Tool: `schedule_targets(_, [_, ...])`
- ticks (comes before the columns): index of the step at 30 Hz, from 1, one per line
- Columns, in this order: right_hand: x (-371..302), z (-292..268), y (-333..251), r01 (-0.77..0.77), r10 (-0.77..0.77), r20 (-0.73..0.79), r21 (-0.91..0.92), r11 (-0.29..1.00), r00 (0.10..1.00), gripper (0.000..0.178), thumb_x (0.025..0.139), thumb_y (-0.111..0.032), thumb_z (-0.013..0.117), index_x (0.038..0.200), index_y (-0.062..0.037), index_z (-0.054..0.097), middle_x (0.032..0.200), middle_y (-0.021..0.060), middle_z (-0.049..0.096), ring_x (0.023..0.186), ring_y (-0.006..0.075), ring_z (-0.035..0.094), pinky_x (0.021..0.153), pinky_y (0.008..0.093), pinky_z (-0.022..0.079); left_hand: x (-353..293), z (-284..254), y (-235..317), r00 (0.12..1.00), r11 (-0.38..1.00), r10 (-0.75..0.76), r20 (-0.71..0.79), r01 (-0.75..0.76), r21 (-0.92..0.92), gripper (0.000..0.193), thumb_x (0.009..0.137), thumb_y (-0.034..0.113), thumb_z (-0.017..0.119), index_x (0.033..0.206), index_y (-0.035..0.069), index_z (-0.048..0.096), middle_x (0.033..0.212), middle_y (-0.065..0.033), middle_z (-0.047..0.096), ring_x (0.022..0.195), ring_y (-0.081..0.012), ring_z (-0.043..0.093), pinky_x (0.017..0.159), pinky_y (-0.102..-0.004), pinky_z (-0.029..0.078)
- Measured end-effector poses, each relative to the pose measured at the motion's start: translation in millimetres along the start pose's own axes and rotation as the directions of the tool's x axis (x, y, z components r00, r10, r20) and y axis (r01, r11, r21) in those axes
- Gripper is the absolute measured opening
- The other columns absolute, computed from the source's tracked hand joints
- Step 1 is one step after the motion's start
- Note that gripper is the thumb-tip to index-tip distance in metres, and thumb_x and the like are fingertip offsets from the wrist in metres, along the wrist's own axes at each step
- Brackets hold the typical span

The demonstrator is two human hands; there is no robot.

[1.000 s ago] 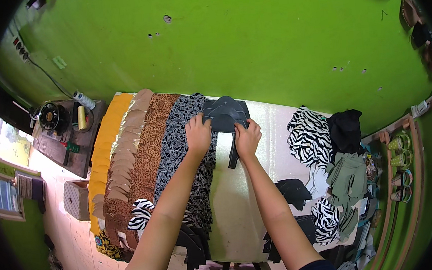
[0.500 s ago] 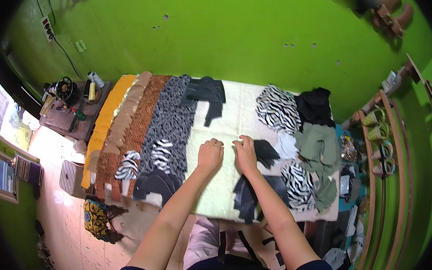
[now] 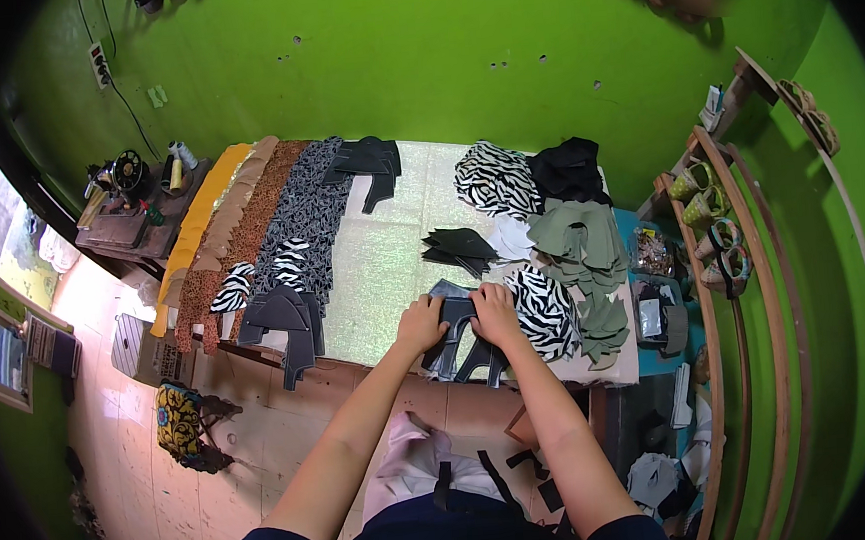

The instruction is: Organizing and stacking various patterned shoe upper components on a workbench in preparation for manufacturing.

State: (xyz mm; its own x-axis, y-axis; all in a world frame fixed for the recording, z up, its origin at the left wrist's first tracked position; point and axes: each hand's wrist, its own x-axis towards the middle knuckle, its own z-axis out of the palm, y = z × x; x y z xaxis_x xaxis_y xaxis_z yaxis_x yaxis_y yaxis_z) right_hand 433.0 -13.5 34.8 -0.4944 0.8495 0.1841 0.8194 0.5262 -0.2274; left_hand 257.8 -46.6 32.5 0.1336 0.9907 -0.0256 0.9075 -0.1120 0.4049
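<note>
Near the front edge of the cloth-covered table [image 3: 364, 290], my left hand [image 3: 423, 323] and my right hand [image 3: 497, 313] grip opposite sides of a dark grey cut piece [image 3: 458, 314]. Their fingers are closed on it, and its lower part hangs close to the table edge. More dark pieces lie beneath, partly hidden. Just beyond my hands rests a small fanned stack of black pieces [image 3: 459, 249]. Right of my right hand is a pile of zebra-print pieces [image 3: 544, 312].
Leopard-print strips [image 3: 310, 213], brown and yellow material [image 3: 210, 210] cover the table's left. Olive pieces [image 3: 579, 245] and black fabric [image 3: 568, 172] lie right. A sewing machine [image 3: 128, 176] stands far left, a patterned stool [image 3: 180, 428] below. A wooden rack [image 3: 759, 347] with shoes edges the right.
My hands have come from bare cloth onto the dark grey pieces near the front edge and closed on one. The view has shifted to the right.
</note>
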Motion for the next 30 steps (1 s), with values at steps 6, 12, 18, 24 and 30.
schedule_targets(6, [6.4,-23.7,-2.5,0.106,-0.109,0.007,0.163,0.981,0.994,0.044,0.062,-0.019,0.072,0.102,-0.0109,0.055,0.108,0.0096,0.047,0.109,0.0304,0.041,0.097,0.0433,0.03,1.2,-2.7,-17.6,0.992,0.925,-0.076,-0.102,0.032,-0.38,0.053,0.072,0.024,0.068,0.115,0.002,0.047,0.097,-0.0188,0.055,0.09,-0.0322,0.056,0.079,-0.0375,0.045])
schedule_targets(12, [24.7,-48.3,-2.2,0.015,-0.06,0.197,0.221,0.975,0.979,0.049,0.058,-0.028,0.074,0.099,-0.0086,0.058,0.1,0.0091,0.054,0.103,0.0284,0.048,0.09,0.0374,0.038,13.9,-21.3,-28.4,0.966,0.669,-0.131,0.224,0.253,-0.699,0.025,0.078,0.016,0.063,0.095,0.0,0.055,0.075,-0.0062,0.058,0.069,-0.0146,0.054,0.063,-0.0285,0.043])
schedule_targets(18, [33.2,-33.3,28.9,-0.046,0.037,0.429,0.012,0.999,0.903,0.052,0.06,-0.043,0.073,0.094,-0.0049,0.065,0.107,0.0098,0.053,0.102,0.0288,0.046,0.089,0.0353,0.039,28.3,-18.9,-54.9,0.989,0.789,-0.007,0.148,0.097,-0.607,0.018,0.081,0.014,0.059,0.094,0.001,0.055,0.07,-0.0033,0.057,0.064,-0.011,0.051,0.059,-0.0263,0.041])
schedule_targets(24, [70.2,-29.6,51.9,-0.385,0.15,0.566,0.322,0.865,0.811,0.048,0.056,-0.039,0.078,0.081,-0.0008,0.064,0.108,0.0083,0.05,0.1,0.0253,0.045,0.09,0.0298,0.036,49.9,-52.7,-86.7,0.961,0.715,0.027,0.276,0.174,-0.677,0.02,0.084,0.017,0.058,0.095,0.002,0.052,0.071,-0.0042,0.054,0.063,-0.0111,0.049,0.056,-0.0257,0.04])
schedule_targets(30, [126.5,-31.7,15.7,-0.497,0.251,0.432,0.796,0.345,0.866,0.023,0.078,-0.024,0.065,0.079,-0.0021,0.058,0.071,0.0012,0.053,0.064,0.0123,0.048,0.061,0.0235,0.04,76.1,-95.6,-130.3,0.938,0.525,-0.071,0.339,0.325,-0.787,0.022,0.084,0.02,0.059,0.092,0.002,0.048,0.065,0.0003,0.045,0.057,-0.0083,0.043,0.049,-0.0251,0.038])
